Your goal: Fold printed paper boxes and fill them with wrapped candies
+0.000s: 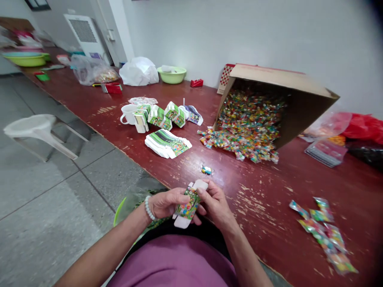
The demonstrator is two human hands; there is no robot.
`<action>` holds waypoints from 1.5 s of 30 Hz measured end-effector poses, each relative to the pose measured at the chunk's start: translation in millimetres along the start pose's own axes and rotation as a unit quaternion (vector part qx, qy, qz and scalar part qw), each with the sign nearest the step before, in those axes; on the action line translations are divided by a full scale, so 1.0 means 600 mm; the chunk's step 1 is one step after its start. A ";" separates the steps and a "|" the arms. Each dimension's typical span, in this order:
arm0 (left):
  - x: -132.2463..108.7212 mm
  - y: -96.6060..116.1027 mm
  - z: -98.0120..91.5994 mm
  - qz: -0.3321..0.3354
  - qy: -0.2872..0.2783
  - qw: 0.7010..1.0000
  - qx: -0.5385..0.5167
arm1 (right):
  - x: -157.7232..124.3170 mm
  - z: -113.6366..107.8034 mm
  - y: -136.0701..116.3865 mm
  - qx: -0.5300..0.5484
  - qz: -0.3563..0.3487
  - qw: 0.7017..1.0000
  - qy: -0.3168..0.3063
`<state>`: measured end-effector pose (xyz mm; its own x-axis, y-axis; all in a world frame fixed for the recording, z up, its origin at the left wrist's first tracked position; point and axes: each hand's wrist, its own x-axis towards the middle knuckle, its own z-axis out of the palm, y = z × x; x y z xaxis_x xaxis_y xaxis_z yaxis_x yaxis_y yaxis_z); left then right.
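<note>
Between my two hands is a small green printed carton (188,205), with white end flaps sticking out at top and bottom. My left hand (169,202) grips its left side, thumb across the printed face. At the upper right, my right hand (214,202) pinches the carton near its top flap. Just beyond my hands a small candy packet (206,170) lies on the red table. Farther off is a fanned stack of flat cartons (167,143). A large cardboard box (311,85) lies on its side, with many wrapped candy packets (248,131) spilling from its mouth.
Several green cartons (160,116) stand by a white mug (128,114). Loose candy packets (324,231) lie at the right on the worn table (257,203). Below the table's left edge are a green tub (120,211) and a white stool (32,127).
</note>
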<state>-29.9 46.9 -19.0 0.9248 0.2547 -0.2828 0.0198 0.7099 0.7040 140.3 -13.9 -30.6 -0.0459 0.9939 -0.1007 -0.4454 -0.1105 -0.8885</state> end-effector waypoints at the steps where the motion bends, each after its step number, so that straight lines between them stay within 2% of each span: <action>1: 0.002 -0.004 0.002 -0.006 -0.030 0.999 -0.010 | -0.006 0.001 -0.002 -0.002 0.002 1.000 -0.018; 4: 0.006 -0.017 0.010 -0.010 -0.060 0.998 -0.032 | -0.020 0.005 -0.010 -0.003 0.016 0.999 -0.044; 7: 0.006 -0.021 0.019 0.015 -0.036 0.999 -0.003 | -0.029 0.012 -0.022 -0.022 0.029 0.998 -0.058; 10: 0.005 -0.016 0.025 0.039 -0.014 0.998 0.041 | -0.034 0.021 -0.031 -0.038 0.013 0.998 -0.053; 16: -0.002 -0.001 0.036 0.052 0.017 0.997 0.053 | -0.037 0.023 -0.026 -0.061 -0.090 0.994 0.013; 21: -0.006 0.003 0.041 0.040 0.052 0.996 0.062 | -0.046 0.019 -0.029 -0.099 -0.115 0.987 0.048; 23: -0.005 0.002 0.046 0.048 0.068 0.994 0.069 | -0.049 0.019 -0.031 -0.108 -0.105 0.987 0.049; 28: 0.005 -0.008 0.052 0.079 0.156 0.983 0.050 | -0.045 0.019 -0.022 -0.127 -0.027 0.991 0.028; 32: 0.012 -0.008 0.052 0.091 0.159 0.977 0.113 | -0.036 0.017 -0.010 -0.121 -0.022 0.989 0.085; 34: 0.011 -0.005 0.057 0.113 0.179 0.960 0.183 | -0.033 0.014 -0.009 -0.126 -0.043 0.984 0.118; 36: 0.009 -0.005 0.066 0.153 0.233 0.932 0.231 | -0.030 0.011 -0.010 -0.126 -0.058 0.982 0.131; 40: 0.006 -0.018 0.079 0.209 0.339 0.887 0.232 | -0.026 0.014 -0.007 -0.071 -0.068 0.983 0.158; 42: 0.006 -0.027 0.080 0.231 0.357 0.873 0.239 | -0.025 0.020 -0.001 -0.046 -0.083 0.978 0.183; 45: 0.007 -0.035 0.075 0.252 0.372 0.855 0.259 | -0.027 0.027 0.007 -0.064 -0.123 0.970 0.201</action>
<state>-9.1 3.5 -5.3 0.3709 0.9269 -0.0580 0.0343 0.0487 0.9982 124.9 -30.5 -25.3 0.4119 0.9110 -0.0214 -0.2819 0.1051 -0.9537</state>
